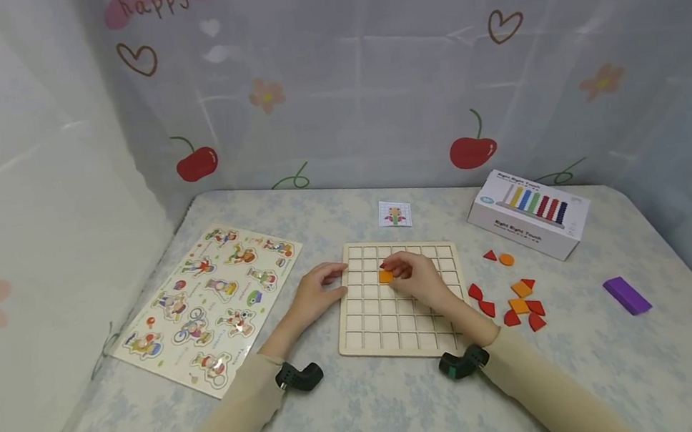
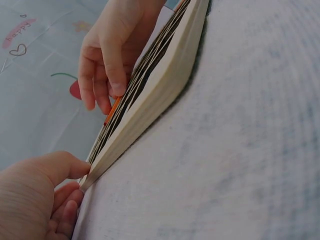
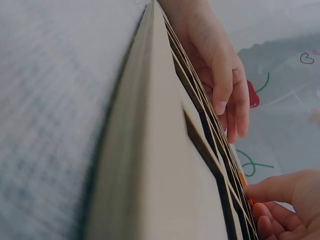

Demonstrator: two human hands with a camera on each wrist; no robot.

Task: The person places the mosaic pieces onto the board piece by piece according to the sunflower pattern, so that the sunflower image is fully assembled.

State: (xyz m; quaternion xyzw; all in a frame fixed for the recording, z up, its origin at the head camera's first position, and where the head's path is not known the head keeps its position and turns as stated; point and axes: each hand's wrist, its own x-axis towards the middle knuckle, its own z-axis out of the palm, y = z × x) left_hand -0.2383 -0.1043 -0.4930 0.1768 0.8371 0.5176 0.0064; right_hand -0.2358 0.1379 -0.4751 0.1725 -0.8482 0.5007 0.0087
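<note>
Pieces (image 1: 518,306) between grid board (image 1: 390,322) and purple block (image 1: 627,296); picture puzzle (image 1: 215,311) left.

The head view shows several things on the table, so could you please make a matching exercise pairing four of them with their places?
1. Wooden grid board
2. Picture card
3. Purple block
4. Cartoon-figure board

A. Just past the wooden grid board's far edge
B. Left of the left hand
C. Beneath the right hand
D. Farthest right on the table

Pairs: 1-C, 2-A, 3-D, 4-B.
</note>
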